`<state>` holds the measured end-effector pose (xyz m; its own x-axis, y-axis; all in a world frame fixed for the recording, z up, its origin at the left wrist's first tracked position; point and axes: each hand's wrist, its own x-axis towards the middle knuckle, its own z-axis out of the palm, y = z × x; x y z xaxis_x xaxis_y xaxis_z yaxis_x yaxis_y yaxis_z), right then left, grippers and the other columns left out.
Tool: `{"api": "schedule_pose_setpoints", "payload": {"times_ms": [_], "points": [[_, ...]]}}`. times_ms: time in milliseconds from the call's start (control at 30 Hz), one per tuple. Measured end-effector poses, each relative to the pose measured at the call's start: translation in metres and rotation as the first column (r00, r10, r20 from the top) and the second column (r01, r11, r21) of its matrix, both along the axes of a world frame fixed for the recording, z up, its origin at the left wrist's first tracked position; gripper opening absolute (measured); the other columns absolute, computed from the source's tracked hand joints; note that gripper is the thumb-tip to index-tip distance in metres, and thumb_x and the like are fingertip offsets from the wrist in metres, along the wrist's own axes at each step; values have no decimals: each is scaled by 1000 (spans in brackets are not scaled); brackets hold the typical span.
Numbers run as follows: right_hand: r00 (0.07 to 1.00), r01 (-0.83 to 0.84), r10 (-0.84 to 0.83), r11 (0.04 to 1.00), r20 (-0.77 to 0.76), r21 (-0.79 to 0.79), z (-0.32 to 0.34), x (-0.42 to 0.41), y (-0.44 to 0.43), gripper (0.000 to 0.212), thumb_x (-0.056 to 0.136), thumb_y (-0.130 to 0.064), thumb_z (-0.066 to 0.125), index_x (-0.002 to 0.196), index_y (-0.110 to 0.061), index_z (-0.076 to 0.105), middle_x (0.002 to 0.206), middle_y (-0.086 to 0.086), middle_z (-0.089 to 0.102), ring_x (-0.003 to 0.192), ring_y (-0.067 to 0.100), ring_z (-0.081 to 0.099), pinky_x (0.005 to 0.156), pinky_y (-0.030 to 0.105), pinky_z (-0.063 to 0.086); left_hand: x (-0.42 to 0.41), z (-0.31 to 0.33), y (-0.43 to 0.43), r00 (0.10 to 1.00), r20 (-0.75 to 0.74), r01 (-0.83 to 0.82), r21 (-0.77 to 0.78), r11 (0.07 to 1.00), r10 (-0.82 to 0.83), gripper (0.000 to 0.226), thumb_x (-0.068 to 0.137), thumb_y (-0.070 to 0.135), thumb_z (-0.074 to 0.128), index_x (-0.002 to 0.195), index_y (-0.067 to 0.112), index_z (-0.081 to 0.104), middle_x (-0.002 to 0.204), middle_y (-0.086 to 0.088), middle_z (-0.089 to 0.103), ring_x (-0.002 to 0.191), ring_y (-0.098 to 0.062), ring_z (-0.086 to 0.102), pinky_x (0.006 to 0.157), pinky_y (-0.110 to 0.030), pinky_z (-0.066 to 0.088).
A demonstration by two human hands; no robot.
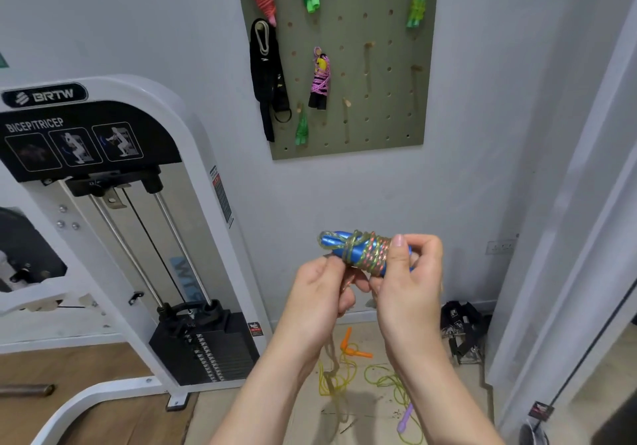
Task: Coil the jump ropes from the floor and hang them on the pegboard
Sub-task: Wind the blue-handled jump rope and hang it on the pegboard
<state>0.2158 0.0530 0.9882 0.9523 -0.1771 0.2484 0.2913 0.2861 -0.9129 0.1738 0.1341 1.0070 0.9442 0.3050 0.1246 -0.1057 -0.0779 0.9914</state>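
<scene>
Blue-handled jump rope (362, 251), pegboard (379, 100), grey wall (482, 134)

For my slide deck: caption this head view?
Both hands wrap a blue-handled jump rope below the pegboard.

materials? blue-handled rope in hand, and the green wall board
Blue-handled jump rope: handles look like glossy hard plastic, showing bright highlights; the cord looks like translucent, iridescent vinyl, though I can't confirm. Olive-green pegboard: matte painted sheet, probably wood or fibreboard; pegs look wooden.

White weight machine (103, 238) (BRTW-branded), black straps (267, 76)
</scene>
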Motion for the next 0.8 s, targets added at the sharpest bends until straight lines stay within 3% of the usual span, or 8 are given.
{"api": "schedule_pose_setpoints", "payload": {"times_ms": [133, 233, 300, 433, 533, 600, 700, 800], "points": [[961, 209, -152, 946, 233, -247, -4, 9, -9, 10, 95, -32, 42, 90, -24, 42, 79, -7, 55, 72, 17, 59, 67, 40, 49, -8, -2, 0, 1000, -26, 17, 377, 926, -7, 23, 95, 20, 52, 81, 19, 69, 53, 4, 50, 49, -10, 41, 50, -24, 36], [908, 249, -74, 887, 412, -390, -3, 12, -17, 7, 95, -25, 41, 92, -19, 41, 75, -9, 52, 68, 8, 51, 62, 29, 39, -14, 3, 7, 991, 134, -127, 843, 523, 25, 14, 88, 24, 56, 82, 21, 68, 64, 3, 62, 61, -13, 55, 60, -32, 47], [867, 307, -35, 823, 496, -478, 0, 14, -27, 8, 95, -27, 39, 92, -20, 43, 77, -4, 54, 68, 16, 50, 60, 34, 37, -17, 17, 15, 967, 256, -250, 935, 251, 8, 14, 80, 30, 59, 73, 21, 68, 62, 4, 64, 61, -18, 61, 53, -33, 49], [792, 397, 104, 662, 602, -636, 19, 14, -46, 13, 93, -32, 37, 90, -21, 42, 83, 1, 58, 66, 32, 53, 52, 40, 45, -20, 46, 24, 943, 313, -309, 950, 51, -114, 19, 75, 38, 61, 68, 21, 69, 57, 3, 59, 54, -25, 60, 44, -32, 48], [726, 385, 309, 558, 614, -735, 35, 5, -56, 15, 91, -30, 39, 88, -17, 46, 81, -1, 54, 62, 33, 51, 47, 43, 46, -16, 68, 29, 946, 262, -243, 963, 121, -189, 27, 74, 46, 62, 75, 21, 73, 65, 1, 64, 62, -26, 62, 53, -37, 50], [735, 253, 401, 586, 546, -770, 42, 1, -64, 10, 92, -27, 44, 87, -18, 47, 78, -5, 54, 64, 26, 51, 53, 43, 46, -15, 83, 28, 955, 224, -180, 959, 218, -197, 29, 70, 50, 70, 80, 23, 76, 68, 3, 69, 66, -18, 64, 60, -34, 51], [742, -3, 493, 680, 454, -733, 51, 0, -77, 7, 92, -19, 51, 86, -17, 49, 72, -4, 57, 64, 18, 53, 58, 36, 44, -14, 98, 28, 971, 50, 74, 868, 491, -235, 25, 63, 36, 83, 84, 23, 78, 68, 12, 72, 68, 3, 64, 67, -15, 49], [706, -242, 592, 718, 390, -652, 60, -2, -88, 8, 92, -16, 52, 84, -15, 50, 72, 0, 55, 60, 13, 49, 55, 28, 43, -5, 96, 32, 910, -58, 364, 586, 724, -411, 19, 63, 27, 78, 78, 16, 77, 68, 6, 73, 65, -1, 65, 64, -12, 49]]}}
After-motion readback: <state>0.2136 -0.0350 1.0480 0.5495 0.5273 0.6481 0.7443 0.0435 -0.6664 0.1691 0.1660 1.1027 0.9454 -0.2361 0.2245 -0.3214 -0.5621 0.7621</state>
